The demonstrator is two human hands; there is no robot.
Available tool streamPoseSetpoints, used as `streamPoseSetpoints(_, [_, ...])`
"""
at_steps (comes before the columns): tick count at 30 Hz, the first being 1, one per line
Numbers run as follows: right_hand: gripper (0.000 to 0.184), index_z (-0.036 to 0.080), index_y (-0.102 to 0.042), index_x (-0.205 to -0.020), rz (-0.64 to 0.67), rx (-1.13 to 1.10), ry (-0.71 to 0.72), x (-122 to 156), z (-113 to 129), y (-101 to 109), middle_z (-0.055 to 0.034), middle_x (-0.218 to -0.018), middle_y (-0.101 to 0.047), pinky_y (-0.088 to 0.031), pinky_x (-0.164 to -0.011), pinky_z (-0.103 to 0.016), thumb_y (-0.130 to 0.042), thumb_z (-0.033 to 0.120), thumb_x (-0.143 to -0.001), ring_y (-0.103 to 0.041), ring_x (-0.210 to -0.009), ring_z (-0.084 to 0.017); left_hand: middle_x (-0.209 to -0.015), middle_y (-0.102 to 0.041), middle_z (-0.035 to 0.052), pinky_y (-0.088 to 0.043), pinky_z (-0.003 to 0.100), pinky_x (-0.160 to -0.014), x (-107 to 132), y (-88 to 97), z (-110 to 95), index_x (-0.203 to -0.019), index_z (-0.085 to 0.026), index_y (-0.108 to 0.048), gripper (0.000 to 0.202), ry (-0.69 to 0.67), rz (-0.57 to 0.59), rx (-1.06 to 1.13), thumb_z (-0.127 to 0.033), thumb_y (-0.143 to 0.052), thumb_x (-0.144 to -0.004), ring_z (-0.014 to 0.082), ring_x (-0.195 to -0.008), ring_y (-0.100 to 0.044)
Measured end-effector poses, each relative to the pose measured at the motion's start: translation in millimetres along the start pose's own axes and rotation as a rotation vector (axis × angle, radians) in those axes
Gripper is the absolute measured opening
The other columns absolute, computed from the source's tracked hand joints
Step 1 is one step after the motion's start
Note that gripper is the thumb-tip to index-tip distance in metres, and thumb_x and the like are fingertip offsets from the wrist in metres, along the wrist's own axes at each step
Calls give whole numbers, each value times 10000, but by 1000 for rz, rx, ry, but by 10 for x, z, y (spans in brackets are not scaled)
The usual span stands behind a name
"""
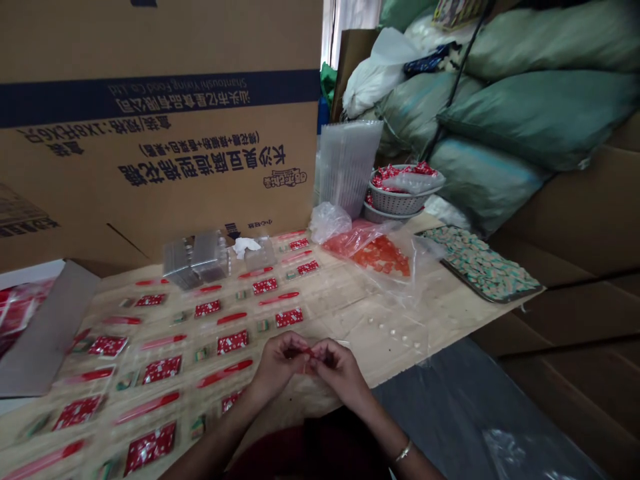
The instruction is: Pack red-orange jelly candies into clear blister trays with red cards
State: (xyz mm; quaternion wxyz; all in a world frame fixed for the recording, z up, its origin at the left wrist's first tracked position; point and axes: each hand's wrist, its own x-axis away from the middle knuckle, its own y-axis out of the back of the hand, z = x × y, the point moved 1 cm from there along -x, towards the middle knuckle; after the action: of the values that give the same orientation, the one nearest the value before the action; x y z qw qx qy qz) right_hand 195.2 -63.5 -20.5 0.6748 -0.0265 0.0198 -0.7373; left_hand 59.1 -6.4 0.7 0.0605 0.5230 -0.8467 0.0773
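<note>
My left hand (278,363) and my right hand (341,368) meet over the near edge of the table (350,300), fingertips pinched together. Between them is a small red piece (309,353), mostly covered by the fingers, so its exact kind is unclear. To the left lie rows of clear plastic trays, each with a red pen-shaped stick (225,373), a red white-dotted packet (233,342) and a small green-and-pink piece (201,354). Just right of my hands, an unfilled clear tray (395,330) with round bumps lies flat.
Behind stands a large cardboard box (160,147). Stacked clear trays (195,260), an orange-filled plastic bag (380,257), grey baskets (400,200) of red packets and a tray of green-and-pink pieces (485,263) line the back and right. A white box (45,333) sits left; stuffed sacks (540,113) are piled beyond.
</note>
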Motion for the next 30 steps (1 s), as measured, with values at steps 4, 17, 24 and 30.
streamPoseSetpoints(4, [252, 181, -587, -742, 45, -148, -140, -25, -30, 97, 21, -636, -562, -409, -533, -231, -692, 404, -686, -489, -548, -110, -666, -654, -4, -445, 240, -613, -65, 5, 32, -728, -157, -652, 255, 126, 13, 106, -238, -790, -529, 126, -621, -573])
streamPoseSetpoints(17, [115, 202, -453, -641, 35, 68, -30, -30, 137, 101, 53, -597, -448, -323, -500, -201, -566, 179, -632, -401, -565, -105, -635, -653, -2, -412, 227, -585, -139, -16, -79, -666, -151, -651, 71, 3, 280, -224, -130, -606, -614, 128, -599, -558])
streamPoseSetpoints(24, [87, 204, -480, -667, 46, 179, -8, -43, 133, 105, 45, -623, -483, -343, -513, -203, -528, 132, -655, -451, -590, -116, -608, -625, -17, -381, 225, -570, -137, -106, -105, -644, -171, -645, 104, -91, 227, -384, -147, -544, -657, 127, -590, -526])
streamPoseSetpoints(30, [89, 217, -624, -879, -64, 248, 264, -130, 227, 118, -36, -863, -606, -465, -736, -286, -624, 255, -799, -572, -833, -180, -566, -601, -34, -396, 221, -556, -286, -60, -57, -625, -161, -631, 171, 256, 95, 193, -244, -750, -535, 101, -535, -518])
